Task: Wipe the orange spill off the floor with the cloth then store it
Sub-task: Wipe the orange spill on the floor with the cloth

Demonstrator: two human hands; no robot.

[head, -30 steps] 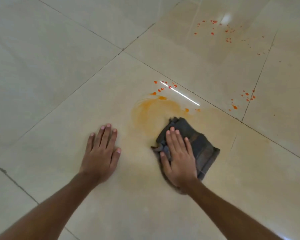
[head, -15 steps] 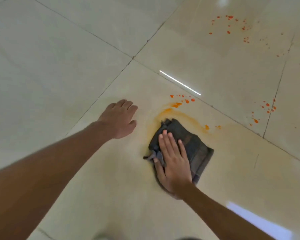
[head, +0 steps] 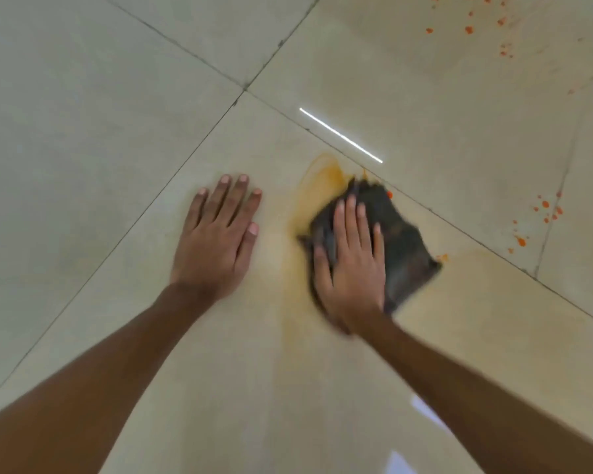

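"Orange smear [head: 322, 176] on a pale beige tile floor [head: 117, 131]. Where is the cloth against it?"

"The dark cloth [head: 404, 241] lies flat on the floor. Its far corner is at the smear's right edge, just short of a diagonal grout line [head: 476, 239]. The smear curves round the cloth's left side, and a paler orange haze runs from there toward the camera."

"Who has hold of it?"

"The right hand [head: 351, 268] lies palm down on the cloth's left half. Its fingers are straight and slightly spread, pressing rather than curling round it. The left hand [head: 216, 241] is flat on bare tile just left of the smear, fingers straight, holding nothing and apart from the cloth."

"Edges, and room to move?"

"One orange drop [head: 389, 195] sits at the cloth's upper right edge, and a fleck [head: 442, 257] lies just off its right corner. Across the grout line, well to the right, is a cluster of drops [head: 545, 213]. A further scatter [head: 469, 29] lies at the top right. Bare tile runs left of the left hand and up to a grout crossing [head: 245, 87], and there is more between the forearms. A thin white light streak [head: 339, 135] lies just past the cloth's far corner."

"Any writing on the cloth?"

"It is too blurred to tell."
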